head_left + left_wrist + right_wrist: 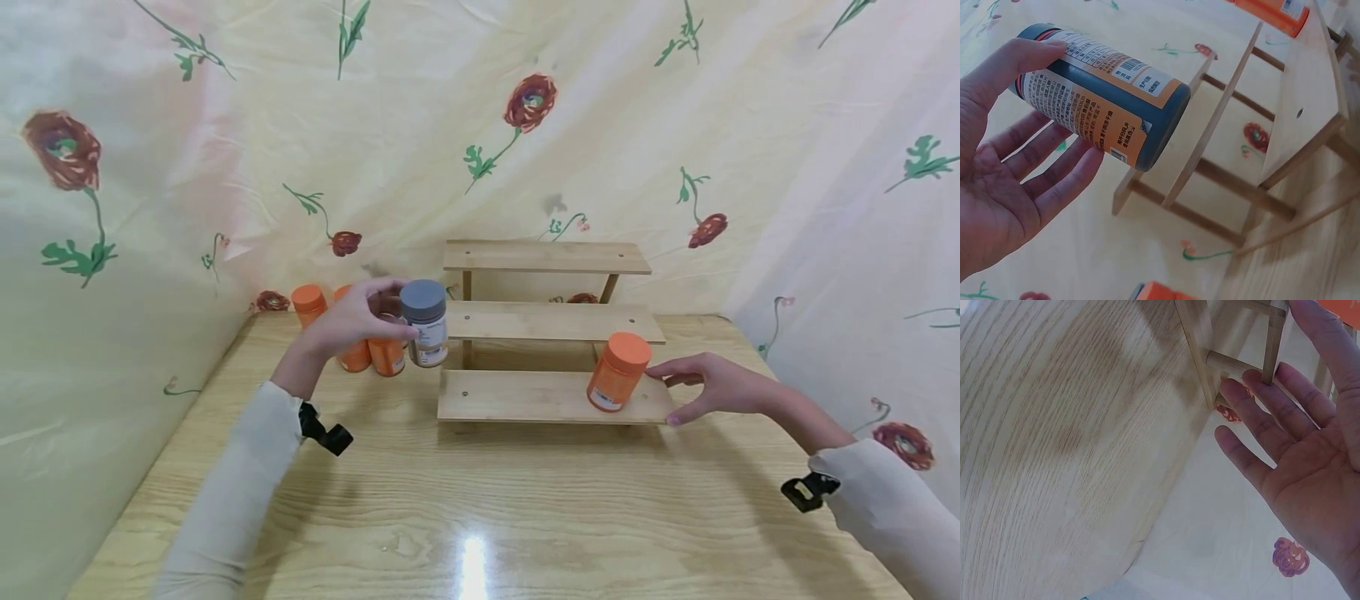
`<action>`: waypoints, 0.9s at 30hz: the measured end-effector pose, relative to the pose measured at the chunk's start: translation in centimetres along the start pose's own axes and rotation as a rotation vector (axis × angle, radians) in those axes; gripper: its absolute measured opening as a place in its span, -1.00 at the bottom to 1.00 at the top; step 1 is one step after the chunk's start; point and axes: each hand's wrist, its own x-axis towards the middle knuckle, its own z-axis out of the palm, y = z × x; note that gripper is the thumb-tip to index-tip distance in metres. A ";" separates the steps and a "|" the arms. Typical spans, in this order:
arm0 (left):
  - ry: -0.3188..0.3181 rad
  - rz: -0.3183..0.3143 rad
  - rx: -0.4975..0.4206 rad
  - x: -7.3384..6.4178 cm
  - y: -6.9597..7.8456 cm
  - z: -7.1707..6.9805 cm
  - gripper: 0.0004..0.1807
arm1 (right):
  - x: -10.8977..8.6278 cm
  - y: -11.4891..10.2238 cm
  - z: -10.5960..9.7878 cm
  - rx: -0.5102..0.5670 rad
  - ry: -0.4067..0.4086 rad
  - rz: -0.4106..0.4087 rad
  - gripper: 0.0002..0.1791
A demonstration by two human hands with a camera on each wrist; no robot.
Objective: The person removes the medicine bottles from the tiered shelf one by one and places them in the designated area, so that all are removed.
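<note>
My left hand (356, 321) grips a dark grey jar (424, 325) near its lid, thumb on one side and fingers on the other. The jar hangs upright at the left end of a three-tier wooden shelf rack (525, 396). In the left wrist view, the jar's orange-and-white printed label faces the camera. My right hand (712, 387) holds the right end of the lowest tier, thumb at the front corner and fingers at the back edge. An orange jar (617, 375) stands tilted-looking on that tier, close beside the right fingers.
Several orange jars (387, 357) stand on the wooden table (420, 517) left of the rack, partly hidden behind my left hand. A flower-printed cloth (375, 150) hangs behind the table and along both sides.
</note>
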 end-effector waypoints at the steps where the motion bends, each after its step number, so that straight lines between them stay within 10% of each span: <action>1: 0.005 -0.001 -0.006 -0.2 0.0 -0.2 -0.31 | 0.0 0.0 0.0 0.000 0.001 -0.001 -0.20; 27: 0.255 -0.076 0.113 -3.9 1.2 -6.8 -0.41 | 0.0 0.5 0.1 0.002 0.007 -0.019 -0.22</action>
